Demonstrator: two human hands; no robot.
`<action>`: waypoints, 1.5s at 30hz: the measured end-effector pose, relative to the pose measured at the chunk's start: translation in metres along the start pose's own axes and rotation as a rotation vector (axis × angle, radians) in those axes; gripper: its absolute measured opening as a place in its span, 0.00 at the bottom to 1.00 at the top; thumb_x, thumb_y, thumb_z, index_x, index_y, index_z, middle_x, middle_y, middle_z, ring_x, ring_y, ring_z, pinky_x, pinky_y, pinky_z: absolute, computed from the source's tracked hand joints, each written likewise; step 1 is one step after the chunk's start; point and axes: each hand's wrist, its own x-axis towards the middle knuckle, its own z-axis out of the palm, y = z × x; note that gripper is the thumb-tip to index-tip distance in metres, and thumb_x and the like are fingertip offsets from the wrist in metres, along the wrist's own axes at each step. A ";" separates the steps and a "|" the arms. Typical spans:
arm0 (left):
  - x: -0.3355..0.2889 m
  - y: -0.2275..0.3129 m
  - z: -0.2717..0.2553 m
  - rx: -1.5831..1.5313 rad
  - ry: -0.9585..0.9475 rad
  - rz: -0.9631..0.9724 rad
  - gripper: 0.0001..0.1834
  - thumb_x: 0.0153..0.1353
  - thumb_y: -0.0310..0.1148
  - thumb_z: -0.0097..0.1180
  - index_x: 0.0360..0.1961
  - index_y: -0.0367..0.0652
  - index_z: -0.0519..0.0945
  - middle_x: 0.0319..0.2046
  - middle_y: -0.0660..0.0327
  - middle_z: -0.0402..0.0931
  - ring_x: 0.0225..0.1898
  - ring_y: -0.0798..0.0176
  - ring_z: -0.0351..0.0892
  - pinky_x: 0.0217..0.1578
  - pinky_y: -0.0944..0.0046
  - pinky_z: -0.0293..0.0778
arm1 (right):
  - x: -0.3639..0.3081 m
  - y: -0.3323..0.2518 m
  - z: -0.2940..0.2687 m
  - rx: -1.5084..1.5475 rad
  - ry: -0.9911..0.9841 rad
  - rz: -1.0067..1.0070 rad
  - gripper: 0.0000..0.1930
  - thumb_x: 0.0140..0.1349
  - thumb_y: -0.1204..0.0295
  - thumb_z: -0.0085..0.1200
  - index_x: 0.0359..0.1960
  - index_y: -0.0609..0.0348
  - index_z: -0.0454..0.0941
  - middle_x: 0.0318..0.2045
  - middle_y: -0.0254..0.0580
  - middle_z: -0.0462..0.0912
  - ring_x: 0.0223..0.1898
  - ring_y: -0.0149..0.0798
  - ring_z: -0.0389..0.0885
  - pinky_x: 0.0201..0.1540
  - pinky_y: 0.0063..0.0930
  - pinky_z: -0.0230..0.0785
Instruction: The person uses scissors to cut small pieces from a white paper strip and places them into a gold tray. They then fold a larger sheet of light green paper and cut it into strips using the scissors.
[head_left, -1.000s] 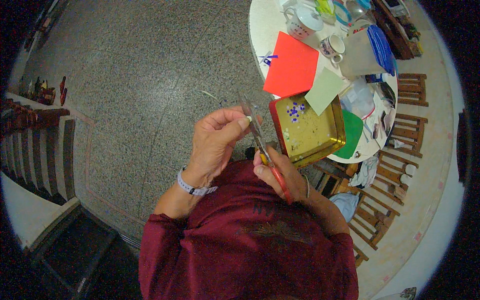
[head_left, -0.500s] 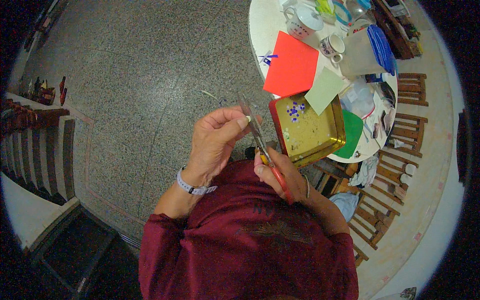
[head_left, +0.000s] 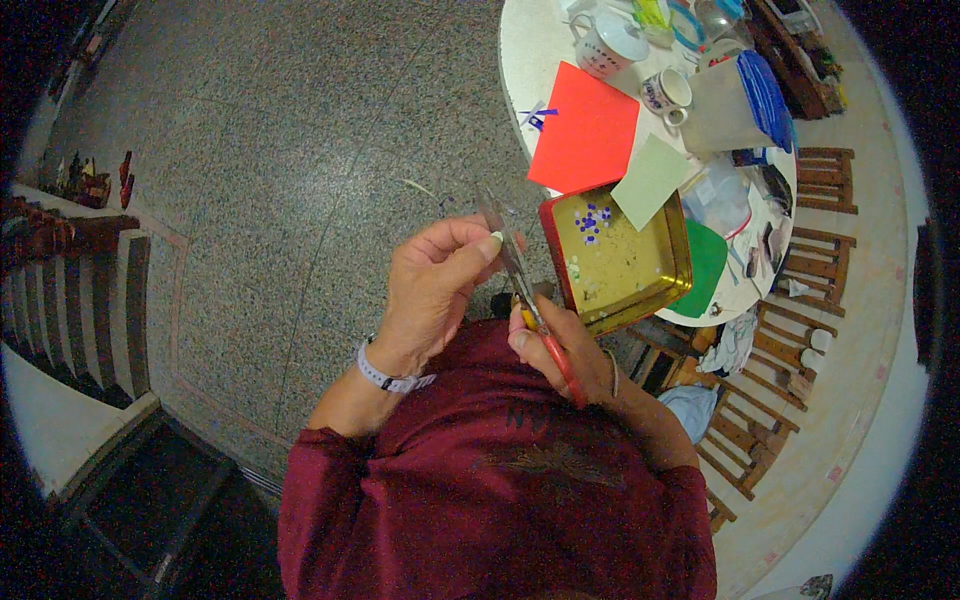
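My right hand (head_left: 560, 345) is closed round the red and yellow handles of a pair of scissors (head_left: 513, 262), whose blades point up and away from me. Between thumb and fingers, my left hand (head_left: 435, 275) pinches a tiny pale piece of paper (head_left: 497, 237) right at the blades. Just right of the blades, a gold-lined tin with a red rim (head_left: 640, 270) sits at the table edge. Small purple dots (head_left: 591, 222) and pale bits of paper lie inside it. A light green sheet (head_left: 650, 180) overlaps the tin's far corner, beside a red sheet (head_left: 585, 130).
The white round table (head_left: 520, 60) also carries a lidded mug (head_left: 608, 45), a smaller cup (head_left: 665, 92), a clear container with a blue lid (head_left: 740, 105) and a green sheet (head_left: 706, 262). Wooden chairs (head_left: 820, 260) stand along the right. A thin pale strip (head_left: 416, 187) shows above the speckled floor.
Very little differs. My left hand has shifted slightly while still pinching the small pale piece at the scissors; my right hand keeps its hold.
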 end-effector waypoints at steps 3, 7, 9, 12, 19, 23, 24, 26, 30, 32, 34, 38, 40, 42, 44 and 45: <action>0.001 -0.002 -0.002 -0.003 -0.014 0.016 0.08 0.60 0.29 0.56 0.39 0.36 0.78 0.40 0.54 0.79 0.45 0.57 0.79 0.48 0.57 0.74 | -0.001 -0.006 0.000 -0.020 0.018 0.021 0.14 0.61 0.64 0.55 0.36 0.61 0.68 0.23 0.49 0.76 0.26 0.48 0.77 0.32 0.38 0.69; 0.002 0.001 -0.004 -0.058 -0.037 -0.023 0.03 0.59 0.21 0.55 0.35 0.34 0.79 0.43 0.56 0.75 0.47 0.55 0.78 0.51 0.58 0.73 | -0.001 -0.004 0.001 -0.032 0.024 -0.001 0.14 0.60 0.65 0.55 0.36 0.61 0.67 0.24 0.49 0.76 0.26 0.48 0.77 0.32 0.39 0.68; 0.002 -0.002 -0.005 -0.017 -0.047 0.018 0.06 0.59 0.25 0.56 0.37 0.35 0.79 0.41 0.55 0.77 0.45 0.56 0.78 0.49 0.56 0.73 | -0.002 -0.004 0.000 -0.024 0.016 -0.023 0.14 0.60 0.65 0.55 0.36 0.61 0.67 0.24 0.49 0.76 0.26 0.48 0.77 0.32 0.39 0.68; 0.001 -0.002 -0.006 0.009 -0.039 0.029 0.07 0.59 0.27 0.57 0.37 0.36 0.79 0.40 0.55 0.79 0.45 0.56 0.79 0.48 0.55 0.73 | -0.003 -0.008 -0.001 -0.042 0.000 -0.012 0.14 0.61 0.64 0.55 0.36 0.62 0.67 0.24 0.49 0.76 0.26 0.47 0.78 0.32 0.39 0.68; -0.002 0.000 -0.001 -0.037 -0.022 0.007 0.06 0.59 0.27 0.56 0.37 0.36 0.78 0.40 0.54 0.79 0.45 0.55 0.79 0.48 0.55 0.73 | -0.005 -0.008 -0.001 -0.021 -0.015 -0.007 0.14 0.61 0.64 0.54 0.37 0.62 0.67 0.24 0.49 0.76 0.26 0.48 0.78 0.31 0.38 0.68; -0.001 0.001 -0.003 -0.035 -0.034 -0.003 0.07 0.59 0.27 0.56 0.37 0.35 0.78 0.39 0.54 0.79 0.45 0.54 0.79 0.50 0.55 0.72 | -0.005 -0.006 0.000 -0.026 -0.004 -0.028 0.14 0.61 0.66 0.55 0.38 0.62 0.67 0.25 0.49 0.76 0.27 0.49 0.78 0.32 0.39 0.69; -0.001 0.001 -0.003 -0.038 -0.033 -0.008 0.07 0.59 0.27 0.56 0.37 0.35 0.78 0.39 0.54 0.79 0.45 0.54 0.79 0.50 0.55 0.72 | -0.006 -0.006 0.000 -0.023 0.002 -0.034 0.13 0.60 0.66 0.55 0.38 0.62 0.67 0.25 0.49 0.76 0.27 0.49 0.78 0.32 0.39 0.69; -0.001 0.001 -0.003 -0.044 -0.028 -0.013 0.07 0.59 0.27 0.56 0.37 0.35 0.78 0.39 0.54 0.79 0.45 0.54 0.79 0.51 0.55 0.72 | -0.006 -0.005 0.001 -0.027 0.008 -0.031 0.14 0.60 0.66 0.56 0.38 0.62 0.67 0.25 0.49 0.76 0.28 0.50 0.79 0.32 0.39 0.69; 0.000 0.001 -0.004 -0.042 -0.024 -0.017 0.06 0.59 0.27 0.56 0.36 0.36 0.78 0.39 0.55 0.79 0.45 0.54 0.79 0.51 0.54 0.72 | -0.006 -0.005 0.000 -0.036 0.000 -0.007 0.14 0.60 0.66 0.56 0.38 0.62 0.67 0.25 0.49 0.77 0.27 0.51 0.78 0.32 0.39 0.69; 0.000 0.002 -0.004 -0.034 -0.028 -0.012 0.06 0.59 0.27 0.56 0.36 0.37 0.78 0.39 0.56 0.78 0.45 0.55 0.79 0.51 0.54 0.72 | -0.005 -0.005 0.001 -0.032 0.007 -0.037 0.14 0.60 0.66 0.56 0.38 0.61 0.67 0.25 0.49 0.77 0.27 0.51 0.78 0.32 0.39 0.69; 0.000 0.002 -0.004 -0.026 -0.038 0.005 0.06 0.59 0.27 0.56 0.35 0.37 0.78 0.39 0.57 0.78 0.46 0.55 0.79 0.51 0.53 0.72 | -0.004 -0.005 0.000 -0.031 0.001 -0.045 0.14 0.60 0.66 0.56 0.38 0.61 0.67 0.25 0.50 0.77 0.27 0.51 0.78 0.32 0.40 0.69; 0.000 0.003 -0.004 -0.023 -0.032 0.007 0.05 0.59 0.27 0.56 0.35 0.36 0.78 0.40 0.57 0.77 0.46 0.55 0.79 0.51 0.53 0.72 | -0.003 -0.006 0.000 -0.038 -0.012 -0.053 0.14 0.60 0.66 0.56 0.38 0.61 0.67 0.25 0.50 0.77 0.27 0.50 0.79 0.32 0.40 0.69; 0.000 0.003 -0.005 -0.019 -0.031 0.014 0.05 0.59 0.27 0.57 0.35 0.36 0.77 0.40 0.57 0.77 0.46 0.54 0.79 0.51 0.52 0.72 | -0.002 -0.004 0.001 -0.043 -0.001 -0.056 0.14 0.60 0.66 0.56 0.38 0.61 0.67 0.24 0.50 0.77 0.27 0.51 0.79 0.32 0.40 0.69; 0.000 0.003 -0.005 -0.022 -0.031 0.021 0.05 0.59 0.26 0.56 0.35 0.36 0.77 0.40 0.57 0.77 0.46 0.54 0.79 0.51 0.52 0.72 | -0.002 -0.002 0.002 -0.054 0.009 -0.041 0.14 0.60 0.67 0.57 0.38 0.61 0.66 0.24 0.51 0.77 0.27 0.51 0.79 0.32 0.41 0.69; 0.000 0.002 -0.005 -0.024 -0.029 0.024 0.05 0.59 0.26 0.56 0.35 0.36 0.77 0.40 0.57 0.77 0.46 0.53 0.79 0.50 0.51 0.73 | -0.001 -0.005 0.001 -0.042 0.006 -0.029 0.14 0.60 0.67 0.56 0.37 0.61 0.66 0.23 0.51 0.77 0.26 0.52 0.79 0.32 0.41 0.69; 0.000 0.002 -0.005 -0.025 -0.028 0.023 0.06 0.59 0.26 0.56 0.36 0.36 0.77 0.40 0.57 0.77 0.46 0.53 0.79 0.50 0.51 0.73 | -0.001 -0.006 0.001 -0.036 0.005 -0.023 0.14 0.60 0.67 0.56 0.37 0.61 0.66 0.23 0.51 0.76 0.26 0.53 0.79 0.32 0.41 0.69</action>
